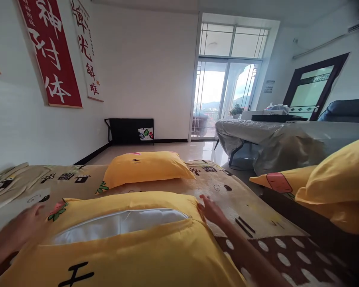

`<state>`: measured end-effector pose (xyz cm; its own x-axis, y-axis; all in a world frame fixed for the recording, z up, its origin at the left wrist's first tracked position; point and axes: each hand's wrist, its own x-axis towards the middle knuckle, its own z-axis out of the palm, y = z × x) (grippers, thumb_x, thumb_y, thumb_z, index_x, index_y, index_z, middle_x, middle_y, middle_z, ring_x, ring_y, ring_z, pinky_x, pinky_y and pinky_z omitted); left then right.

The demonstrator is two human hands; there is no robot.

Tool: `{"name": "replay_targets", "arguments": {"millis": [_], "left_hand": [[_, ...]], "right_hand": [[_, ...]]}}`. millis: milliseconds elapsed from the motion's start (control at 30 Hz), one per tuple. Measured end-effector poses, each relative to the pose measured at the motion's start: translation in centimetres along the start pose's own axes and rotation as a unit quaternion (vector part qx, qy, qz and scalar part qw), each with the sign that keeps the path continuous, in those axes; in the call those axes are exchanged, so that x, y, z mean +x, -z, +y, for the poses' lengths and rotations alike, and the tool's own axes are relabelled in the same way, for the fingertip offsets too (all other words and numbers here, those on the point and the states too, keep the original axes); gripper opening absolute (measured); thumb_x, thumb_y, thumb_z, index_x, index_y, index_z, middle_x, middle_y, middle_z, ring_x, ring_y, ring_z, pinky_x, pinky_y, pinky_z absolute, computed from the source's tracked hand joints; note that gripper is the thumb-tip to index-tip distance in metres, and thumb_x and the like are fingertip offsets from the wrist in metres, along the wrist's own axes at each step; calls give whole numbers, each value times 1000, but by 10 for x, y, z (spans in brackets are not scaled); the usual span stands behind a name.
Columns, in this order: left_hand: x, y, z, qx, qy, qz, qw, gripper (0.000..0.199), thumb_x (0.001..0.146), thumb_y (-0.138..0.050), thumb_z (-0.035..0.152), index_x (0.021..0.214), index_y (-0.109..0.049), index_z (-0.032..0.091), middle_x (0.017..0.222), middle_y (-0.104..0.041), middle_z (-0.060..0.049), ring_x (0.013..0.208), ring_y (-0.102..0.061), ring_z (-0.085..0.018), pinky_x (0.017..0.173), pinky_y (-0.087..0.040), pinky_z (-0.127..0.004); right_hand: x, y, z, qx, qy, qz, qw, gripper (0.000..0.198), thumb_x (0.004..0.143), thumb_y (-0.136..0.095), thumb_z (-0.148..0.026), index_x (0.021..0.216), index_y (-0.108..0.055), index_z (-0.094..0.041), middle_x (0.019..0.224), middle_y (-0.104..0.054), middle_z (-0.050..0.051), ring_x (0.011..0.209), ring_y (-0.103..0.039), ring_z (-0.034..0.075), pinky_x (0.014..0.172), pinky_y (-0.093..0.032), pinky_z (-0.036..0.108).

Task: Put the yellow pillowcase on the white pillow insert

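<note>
A yellow pillow (137,255) lies in front of me, its cover gaping in a long slit that shows the white inner cushion (122,225). Black lettering and a strawberry print mark the cover. At its far right corner is my right hand (211,209), fingers closed against the fabric edge. My left hand (28,223) is beside the pillow's left edge, smeared by motion, so its grip cannot be made out. Just beyond lies a second yellow pillow (149,169), its cover looking closed on this side.
A patterned beige and brown blanket (245,211) lies under the pillows. More yellow pillows (341,179) are piled at the right. Behind them stands a table (251,127) draped in plastic, near a glass sliding door (211,97). A black folded panel (122,129) leans against the wall.
</note>
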<state>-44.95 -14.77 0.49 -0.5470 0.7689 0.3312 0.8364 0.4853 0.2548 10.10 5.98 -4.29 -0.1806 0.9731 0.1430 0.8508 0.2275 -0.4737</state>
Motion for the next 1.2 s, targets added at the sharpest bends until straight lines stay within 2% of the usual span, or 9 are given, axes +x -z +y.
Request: {"name": "replay_targets", "arguments": {"millis": [67, 167, 333, 467, 567, 733, 900, 1033, 1200], "left_hand": [[-4, 34, 58, -38, -52, -40, 997, 56, 83, -36, 54, 121, -50, 15, 124, -60, -4, 106, -58, -20, 82, -42, -25], [-26, 66, 170, -61, -251, -88, 962, 46, 85, -39, 36, 125, -51, 17, 131, -56, -2, 118, -51, -20, 99, -37, -30], [-64, 18, 297, -18, -405, -197, 893, 64, 79, -50, 39, 136, -44, 12, 140, -48, -11, 124, -49, -25, 104, -37, -39], [-87, -52, 300, 34, -410, -234, 881, 81, 77, -57, 48, 144, -31, 11, 151, -27, -14, 140, -26, -29, 113, -22, -51], [-102, -74, 283, 36, -435, -183, 881, 79, 81, -55, 53, 146, -29, 16, 153, -21, -12, 142, -22, -29, 114, -17, -54], [-105, -45, 288, 64, -483, -168, 857, 64, 85, -53, 45, 143, -35, 24, 144, -41, -14, 132, -40, -31, 105, -32, -53], [-89, 0, 324, 147, -570, -193, 785, 36, 84, -43, 16, 116, -61, 14, 86, -71, -14, 81, -67, -28, 74, -50, -40], [-82, 1, 337, 148, -607, -153, 766, 26, 85, -41, 16, 78, -66, 16, 73, -69, -11, 69, -66, -24, 60, -47, -32], [-106, -25, 333, 118, -600, -112, 783, 21, 83, -44, 14, 90, -63, 16, 75, -67, -8, 68, -64, -24, 62, -47, -34]], "right_hand": [[-6, 28, -27, 4, 76, -6, 997, 42, 88, -48, -30, 128, -49, -16, 129, -54, 15, 115, -54, 25, 95, -37, 36], [-23, 46, -79, 34, 177, -71, 981, 65, 81, -56, -40, 140, -36, -21, 138, -46, 14, 123, -46, 28, 101, -32, 43], [-39, 17, -105, -13, 128, -189, 973, 91, 67, -58, -19, 149, -18, -19, 150, -26, 18, 138, -20, 35, 104, -18, 62], [-47, -6, -68, -70, 79, -220, 970, 97, 66, -59, -16, 151, -12, -22, 154, -17, 18, 140, -14, 38, 102, -16, 68], [-66, -23, -54, -104, 23, -186, 977, 97, 67, -58, -11, 151, -11, -20, 155, -14, 19, 141, -14, 37, 102, -25, 64], [-97, -48, -54, -136, 44, -65, 988, 82, 76, -48, -10, 151, -16, -18, 154, -18, 17, 141, -15, 36, 105, -28, 56], [-109, -48, -34, -86, 87, -8, 992, 69, 83, -39, -17, 150, -22, -14, 152, -27, 14, 139, -25, 28, 108, -30, 45], [-108, -16, -44, -104, 78, -25, 991, 62, 85, -37, -20, 146, -30, -13, 141, -44, 16, 130, -41, 27, 103, -35, 41], [-88, 35, -103, -216, 59, -40, 974, 37, 84, -44, -17, 117, -59, -8, 102, -66, 20, 98, -60, 32, 87, -40, 47]]}}
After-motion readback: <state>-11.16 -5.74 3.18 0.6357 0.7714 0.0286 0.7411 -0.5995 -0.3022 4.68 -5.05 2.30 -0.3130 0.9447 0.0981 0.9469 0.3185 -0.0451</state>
